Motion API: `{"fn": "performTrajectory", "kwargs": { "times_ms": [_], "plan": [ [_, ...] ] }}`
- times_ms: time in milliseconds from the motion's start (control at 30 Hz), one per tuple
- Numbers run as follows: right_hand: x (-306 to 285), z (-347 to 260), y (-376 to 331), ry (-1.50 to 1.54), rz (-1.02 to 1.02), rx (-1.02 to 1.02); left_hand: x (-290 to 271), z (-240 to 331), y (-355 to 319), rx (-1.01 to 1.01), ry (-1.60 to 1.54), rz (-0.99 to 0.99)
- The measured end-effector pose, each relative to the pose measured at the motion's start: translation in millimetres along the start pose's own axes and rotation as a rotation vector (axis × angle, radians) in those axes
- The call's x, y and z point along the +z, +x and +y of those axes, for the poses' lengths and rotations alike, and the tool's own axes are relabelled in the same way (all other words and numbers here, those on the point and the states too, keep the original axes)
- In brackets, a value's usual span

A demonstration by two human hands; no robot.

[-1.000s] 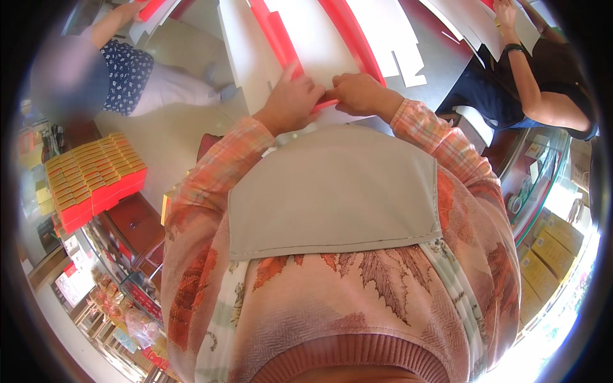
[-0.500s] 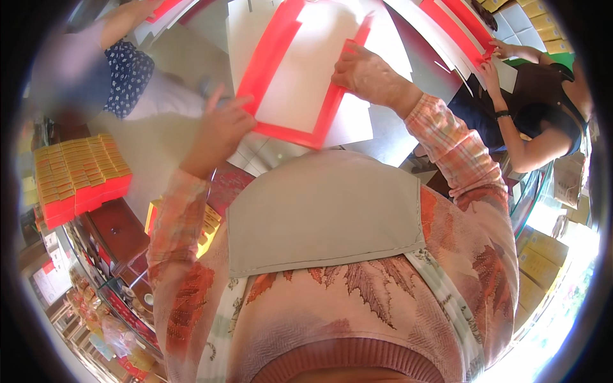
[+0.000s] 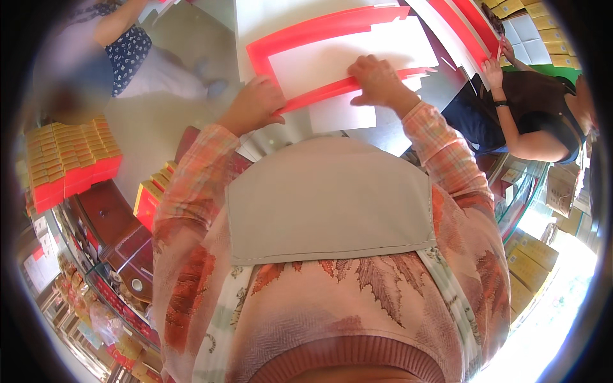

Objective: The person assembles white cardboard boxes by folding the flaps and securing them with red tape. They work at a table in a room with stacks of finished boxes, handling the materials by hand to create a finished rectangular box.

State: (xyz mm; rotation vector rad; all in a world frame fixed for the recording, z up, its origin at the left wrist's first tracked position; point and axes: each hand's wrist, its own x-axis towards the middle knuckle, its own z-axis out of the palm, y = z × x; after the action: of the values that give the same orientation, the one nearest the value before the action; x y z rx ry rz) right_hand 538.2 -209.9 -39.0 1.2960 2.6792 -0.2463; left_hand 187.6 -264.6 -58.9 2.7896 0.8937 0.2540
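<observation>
I have the red-bordered white panel [image 3: 338,57] in front of me, beyond my beige apron [image 3: 329,198], its long side slanting up to the right. My left hand [image 3: 257,105] pinches its near left corner, thumb on my side of the red edge. My right hand [image 3: 378,82] lies across the near red strip, fingers bent over it and thumb spread apart; I cannot tell whether it grips. White sheets [image 3: 345,115] lie under the panel. To my right, a co-worker [image 3: 533,115] touches another red-edged panel [image 3: 463,32].
</observation>
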Motion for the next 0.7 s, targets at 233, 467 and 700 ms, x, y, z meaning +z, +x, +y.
{"fn": "performTrajectory", "kwargs": {
  "times_ms": [233,467,700],
  "plan": [
    [-23,23,9,0.152,-0.334,0.105,-15,-12,29,0.025,-0.021,-0.068],
    [-11,-15,35,0.430,-0.390,-0.129,-16,-16,43,0.020,-0.023,-0.131],
    [1,-75,67,0.636,-0.509,-0.169,-18,-12,50,-0.004,0.034,-0.161]
  ]
}}
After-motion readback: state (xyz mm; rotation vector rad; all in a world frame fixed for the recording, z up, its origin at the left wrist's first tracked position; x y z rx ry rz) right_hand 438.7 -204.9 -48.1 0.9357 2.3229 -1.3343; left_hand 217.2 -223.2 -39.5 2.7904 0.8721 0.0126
